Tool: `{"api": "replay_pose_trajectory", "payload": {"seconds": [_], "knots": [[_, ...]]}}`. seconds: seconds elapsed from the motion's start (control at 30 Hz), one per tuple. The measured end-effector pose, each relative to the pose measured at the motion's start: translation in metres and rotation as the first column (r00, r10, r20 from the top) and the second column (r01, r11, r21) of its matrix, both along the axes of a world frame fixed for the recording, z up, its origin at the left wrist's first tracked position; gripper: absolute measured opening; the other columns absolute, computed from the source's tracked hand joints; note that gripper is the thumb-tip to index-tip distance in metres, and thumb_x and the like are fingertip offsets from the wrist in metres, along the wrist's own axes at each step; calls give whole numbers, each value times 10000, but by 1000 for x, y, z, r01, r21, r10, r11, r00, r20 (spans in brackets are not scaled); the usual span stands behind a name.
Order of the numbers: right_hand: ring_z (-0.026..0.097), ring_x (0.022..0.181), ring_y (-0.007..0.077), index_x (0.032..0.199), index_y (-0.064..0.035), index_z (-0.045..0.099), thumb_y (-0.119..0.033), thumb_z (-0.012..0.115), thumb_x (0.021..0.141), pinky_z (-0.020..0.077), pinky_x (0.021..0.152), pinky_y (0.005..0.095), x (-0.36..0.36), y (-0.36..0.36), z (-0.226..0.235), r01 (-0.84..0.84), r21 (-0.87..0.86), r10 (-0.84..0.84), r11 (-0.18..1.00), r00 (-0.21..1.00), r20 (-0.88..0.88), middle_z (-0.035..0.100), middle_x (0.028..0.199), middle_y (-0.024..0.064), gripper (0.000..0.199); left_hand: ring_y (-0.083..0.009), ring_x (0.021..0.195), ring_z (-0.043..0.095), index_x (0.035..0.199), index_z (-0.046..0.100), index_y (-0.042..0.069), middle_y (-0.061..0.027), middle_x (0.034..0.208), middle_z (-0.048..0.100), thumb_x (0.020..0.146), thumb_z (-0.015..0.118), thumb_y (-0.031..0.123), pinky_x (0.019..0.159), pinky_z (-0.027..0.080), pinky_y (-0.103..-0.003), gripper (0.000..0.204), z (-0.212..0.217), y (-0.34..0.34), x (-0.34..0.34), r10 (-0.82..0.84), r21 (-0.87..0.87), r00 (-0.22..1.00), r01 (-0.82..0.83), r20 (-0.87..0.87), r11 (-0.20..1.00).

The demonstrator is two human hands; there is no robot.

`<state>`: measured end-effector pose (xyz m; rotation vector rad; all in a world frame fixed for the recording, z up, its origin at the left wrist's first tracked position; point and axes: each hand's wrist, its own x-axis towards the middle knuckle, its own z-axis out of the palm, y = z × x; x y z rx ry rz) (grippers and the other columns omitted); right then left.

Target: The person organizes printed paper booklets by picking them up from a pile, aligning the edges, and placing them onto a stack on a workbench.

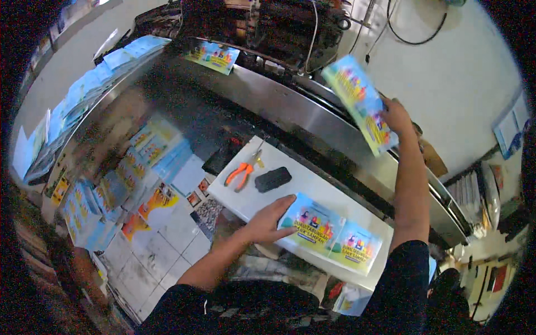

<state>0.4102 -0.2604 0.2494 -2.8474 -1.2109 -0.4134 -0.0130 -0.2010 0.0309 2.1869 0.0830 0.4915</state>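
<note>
A printed sheet is lifted off a press while a flat palm steadies the stack on the counter.

The right hand (397,116), fingers closed on one edge, holds a colourful printed sheet (360,103) raised and tilted above the steel machine bed (290,106). The left hand (272,220) lies open and flat on the near-left corner of the stack of printed sheets (332,233) at the counter's (312,181) near edge. Orange-handled pliers (241,172) and a black case (273,179) lie toward the counter's far-left corner. Judging by this, the sheet is best laid square on the stack, corners matched, with the palm kept down so nothing slides.
</note>
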Motion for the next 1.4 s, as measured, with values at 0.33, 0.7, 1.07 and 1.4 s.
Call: {"api": "replay_pose_trajectory", "payload": {"seconds": [0.33, 0.7, 1.07, 1.4], "knots": [[586, 1101, 442, 1391, -58, 421, -525, 561, 891, 446, 965, 529, -31, 25, -81, -286, -31, 288, 958, 955, 76, 611, 1214, 233, 699, -413, 1321, 406, 1453, 294, -35, -271, 1444, 382, 863, 648, 418, 1103, 341, -434, 824, -2, 1, -1, 3, 51, 1000, -1, -28, 999], [521, 1174, 326, 1326, -6, 471, -481, 573, 895, 305, 1037, 588, -70, 155, -113, -289, 165, 229, 943, 924, 307, 534, 1262, 191, 650, -415, 1323, 409, 1444, 317, -19, -276, 1440, 392, 852, 665, 368, 1097, 346, -450, 789, -1, 3, 3, -26, 3, 998, 27, -60, 1000], [396, 1347, 312, 1426, -26, 369, -443, 642, 850, 272, 1115, 530, -70, 115, -92, -190, 18, 185, 982, 971, 155, 447, 1420, 182, 762, -409, 1326, 406, 1458, 302, -8, -263, 1456, 380, 871, 647, 378, 1102, 338, -444, 783, 0, 6, -2, -21, 8, 1000, 21, -2, 1000], [332, 1378, 397, 1441, 9, 343, -394, 805, 712, 296, 1142, 450, -270, -158, -99, -433, -311, 283, 846, 860, -426, 330, 1497, 239, 953, -426, 1292, 432, 1451, 321, -17, -270, 1437, 400, 849, 676, 408, 1080, 371, -436, 818, -13, 2, -2, -3, -1, 993, 3, 116, 1000]]}}
